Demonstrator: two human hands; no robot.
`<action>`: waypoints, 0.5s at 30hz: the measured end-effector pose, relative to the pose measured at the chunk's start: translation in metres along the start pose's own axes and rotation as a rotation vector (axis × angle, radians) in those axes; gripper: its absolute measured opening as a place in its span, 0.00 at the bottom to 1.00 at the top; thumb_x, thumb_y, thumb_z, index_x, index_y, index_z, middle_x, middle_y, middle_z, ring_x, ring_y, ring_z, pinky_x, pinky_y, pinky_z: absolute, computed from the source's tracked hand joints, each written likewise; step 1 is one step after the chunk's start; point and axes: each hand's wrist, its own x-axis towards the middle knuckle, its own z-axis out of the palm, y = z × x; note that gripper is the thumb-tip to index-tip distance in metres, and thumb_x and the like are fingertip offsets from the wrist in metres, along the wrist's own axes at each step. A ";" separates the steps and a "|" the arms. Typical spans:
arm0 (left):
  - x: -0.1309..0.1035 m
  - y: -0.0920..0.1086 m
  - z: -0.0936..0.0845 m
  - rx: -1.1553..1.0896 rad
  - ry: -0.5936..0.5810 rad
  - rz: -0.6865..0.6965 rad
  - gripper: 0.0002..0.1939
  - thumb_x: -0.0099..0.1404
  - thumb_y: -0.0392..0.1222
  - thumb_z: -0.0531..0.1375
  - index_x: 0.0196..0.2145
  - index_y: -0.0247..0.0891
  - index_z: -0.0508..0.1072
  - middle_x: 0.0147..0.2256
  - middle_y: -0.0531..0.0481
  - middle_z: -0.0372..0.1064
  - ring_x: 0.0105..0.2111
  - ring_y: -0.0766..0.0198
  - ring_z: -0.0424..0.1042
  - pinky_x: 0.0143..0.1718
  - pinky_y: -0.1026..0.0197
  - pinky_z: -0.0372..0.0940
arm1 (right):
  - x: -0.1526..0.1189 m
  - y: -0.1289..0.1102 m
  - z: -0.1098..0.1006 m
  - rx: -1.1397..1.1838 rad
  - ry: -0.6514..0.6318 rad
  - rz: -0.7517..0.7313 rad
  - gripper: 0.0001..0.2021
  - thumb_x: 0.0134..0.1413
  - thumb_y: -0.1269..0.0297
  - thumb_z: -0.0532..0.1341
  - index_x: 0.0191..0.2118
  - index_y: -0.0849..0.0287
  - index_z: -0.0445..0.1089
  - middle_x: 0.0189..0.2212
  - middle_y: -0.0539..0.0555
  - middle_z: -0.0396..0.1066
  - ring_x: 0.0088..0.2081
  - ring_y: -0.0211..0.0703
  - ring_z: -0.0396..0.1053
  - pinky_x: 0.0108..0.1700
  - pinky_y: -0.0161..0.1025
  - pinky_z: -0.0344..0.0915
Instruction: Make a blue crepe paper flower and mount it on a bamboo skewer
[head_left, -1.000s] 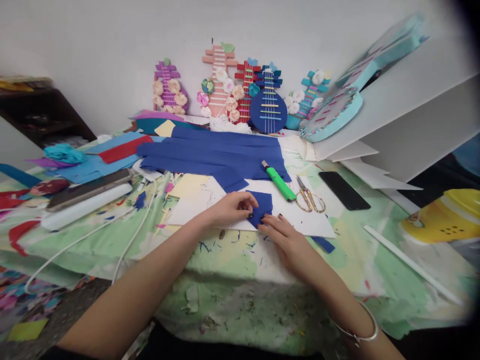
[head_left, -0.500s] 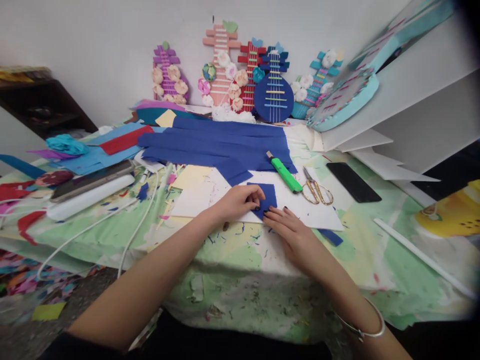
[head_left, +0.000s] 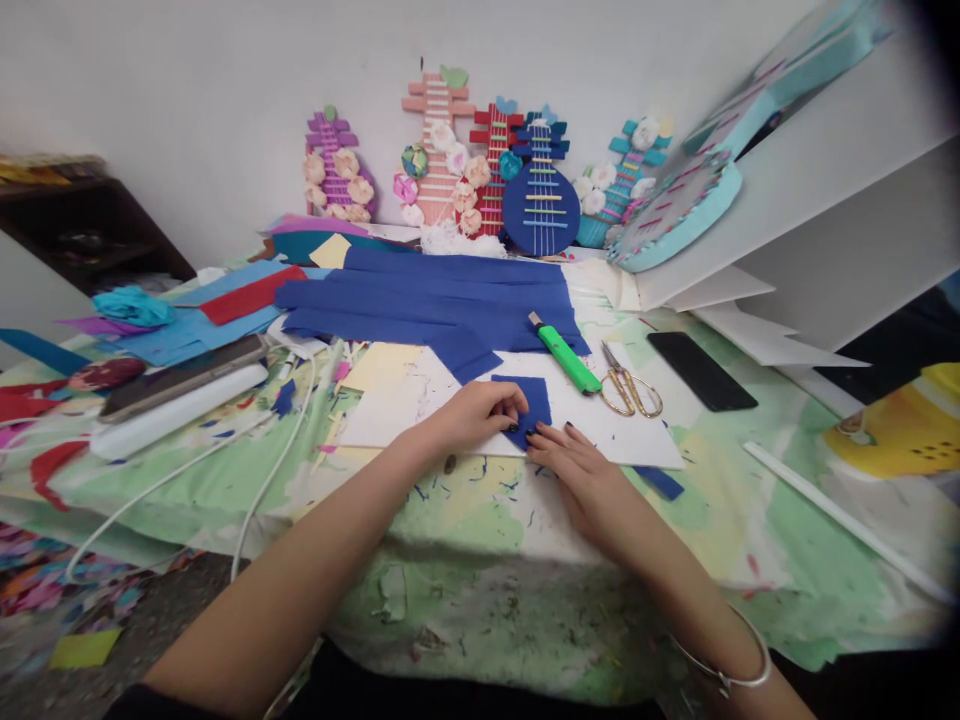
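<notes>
The small blue paper [head_left: 533,396] lies on the white board [head_left: 390,412], at its front edge, between your hands. Your left hand [head_left: 480,412] curls at its left side; whether those fingertips pinch it, I cannot tell. Your right hand [head_left: 581,470] lies flattened, fingers extended, tips at its lower right.

Item count, listed by kind.
Hands: two (one left hand [head_left: 484,412], one right hand [head_left: 576,458]); bracelet [head_left: 724,684]: one; small blue piece [head_left: 531,396] at the hands: one; green cutter [head_left: 570,362]: one; gold-handled scissors [head_left: 619,377]: one pair; black phone [head_left: 701,371] at the right: one; white rod [head_left: 840,520]: one; instrument models [head_left: 541,215] along the wall [head_left: 225,90]: five (a sixth, the larger light-blue model [head_left: 684,218], leans at the right).
</notes>
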 end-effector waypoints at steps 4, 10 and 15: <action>0.000 0.001 -0.001 0.002 0.004 -0.009 0.08 0.57 0.28 0.56 0.34 0.37 0.70 0.30 0.52 0.69 0.31 0.67 0.68 0.34 0.64 0.62 | 0.002 -0.003 -0.002 -0.008 -0.001 0.032 0.26 0.47 0.86 0.47 0.52 0.65 0.65 0.55 0.61 0.65 0.60 0.46 0.58 0.62 0.54 0.54; 0.000 -0.001 0.000 -0.010 0.011 -0.007 0.09 0.56 0.28 0.56 0.33 0.37 0.70 0.29 0.52 0.69 0.31 0.67 0.68 0.34 0.64 0.62 | 0.002 -0.003 -0.004 -0.055 -0.020 0.027 0.32 0.48 0.86 0.46 0.61 0.64 0.55 0.58 0.59 0.62 0.60 0.46 0.57 0.62 0.54 0.55; 0.000 -0.004 0.001 -0.012 0.007 0.004 0.08 0.57 0.29 0.56 0.34 0.37 0.70 0.30 0.52 0.69 0.30 0.67 0.68 0.34 0.64 0.62 | 0.001 -0.001 -0.002 -0.080 -0.058 -0.020 0.29 0.49 0.85 0.46 0.58 0.64 0.61 0.57 0.57 0.62 0.61 0.48 0.56 0.61 0.57 0.54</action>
